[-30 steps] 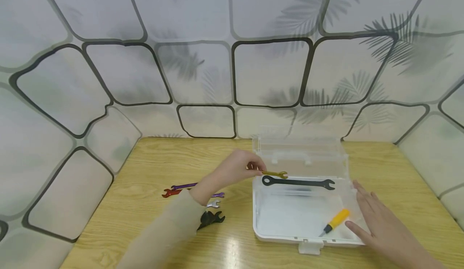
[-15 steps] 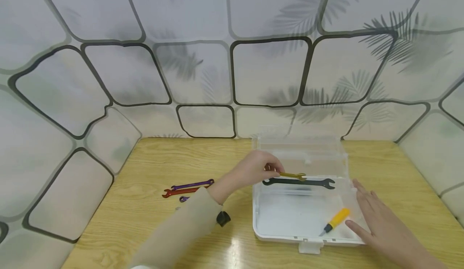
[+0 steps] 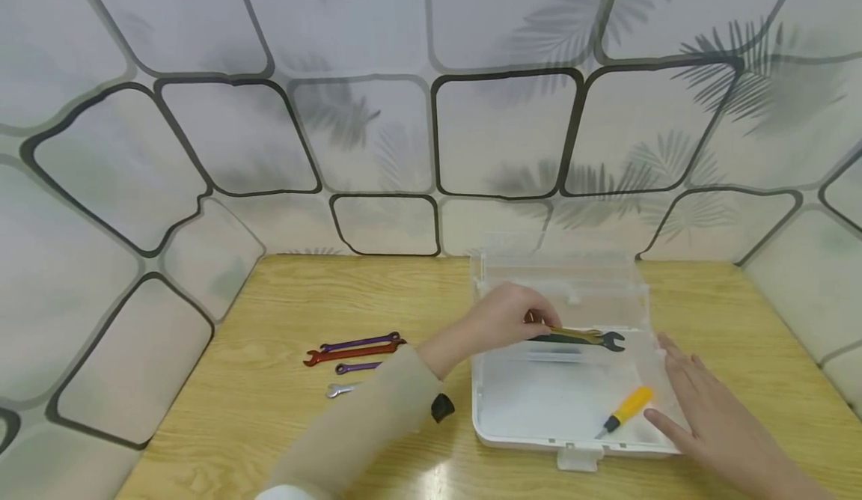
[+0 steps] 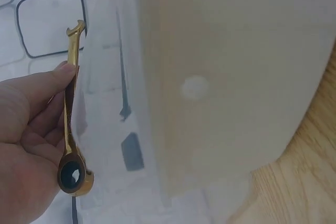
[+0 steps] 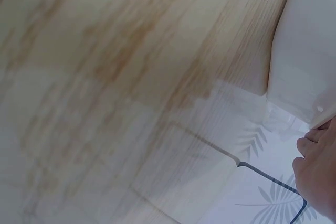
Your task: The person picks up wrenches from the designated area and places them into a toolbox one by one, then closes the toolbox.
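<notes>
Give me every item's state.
Box: open
Latch: unfastened
Gold wrench: gripped by left hand
Right hand: touching box
Black wrench: partly hidden
Screwdriver: in box
Red wrench: on table
Upper purple wrench: on table
Lower purple wrench: partly hidden
Silver wrench: partly hidden
Black object: mostly hidden

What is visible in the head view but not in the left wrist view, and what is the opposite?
Only the head view: the right hand, the yellow screwdriver in the white box, and on the wooden table the red wrench, silver wrench and two purple wrenches.

Only the left wrist view: the gold wrench's whole ring end and a pale round spot on the box's outer wall.

Both: the left hand, its grip on the gold wrench, the box, the table and the patterned wall.
</notes>
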A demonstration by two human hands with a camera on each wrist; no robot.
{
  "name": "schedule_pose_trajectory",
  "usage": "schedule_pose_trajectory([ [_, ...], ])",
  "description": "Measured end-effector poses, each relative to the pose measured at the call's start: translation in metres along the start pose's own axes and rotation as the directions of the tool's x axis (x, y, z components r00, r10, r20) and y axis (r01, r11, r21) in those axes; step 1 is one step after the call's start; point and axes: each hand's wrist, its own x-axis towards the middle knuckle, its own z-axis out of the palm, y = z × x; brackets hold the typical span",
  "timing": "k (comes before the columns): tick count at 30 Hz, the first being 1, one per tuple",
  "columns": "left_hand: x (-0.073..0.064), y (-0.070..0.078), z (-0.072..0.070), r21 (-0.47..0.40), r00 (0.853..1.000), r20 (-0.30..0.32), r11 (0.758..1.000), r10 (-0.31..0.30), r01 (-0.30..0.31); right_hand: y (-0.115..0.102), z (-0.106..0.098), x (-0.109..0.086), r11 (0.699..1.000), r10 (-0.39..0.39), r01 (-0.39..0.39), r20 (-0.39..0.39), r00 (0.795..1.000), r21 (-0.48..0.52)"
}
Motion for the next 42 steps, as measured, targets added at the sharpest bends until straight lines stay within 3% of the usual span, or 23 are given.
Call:
schedule_pose_trajectory([
  [5,0.007,0.004,0.007,-0.002,1.0,0.02,1.0,-0.021,0.021,0.0,0.002,-0.001,1.0,0.009,-0.009,0.014,1.0,0.012],
  [14,0.017,0.011,0.016,-0.005,1.0,0.018,1.0,-0.011,0.011,0.001,0.002,-0.001,0.999,-0.041,0.043,-0.067,0.997,0.023],
  [23,0.019,0.011,0.027,-0.06,0.999,0.019,0.997,-0.038,0.039,0.001,0.002,-0.001,0.999,-0.002,0.003,-0.016,1.0,0.035],
  [35,0.021,0.013,0.034,-0.013,0.997,0.054,0.999,-0.048,0.049,0.001,0.002,-0.001,0.999,0.028,-0.03,0.034,0.999,0.043],
  [42,0.02,0.009,0.034,-0.009,0.998,0.056,0.999,-0.041,0.042,0.002,0.004,0.001,1.0,0.002,-0.002,0.004,1.0,0.031],
])
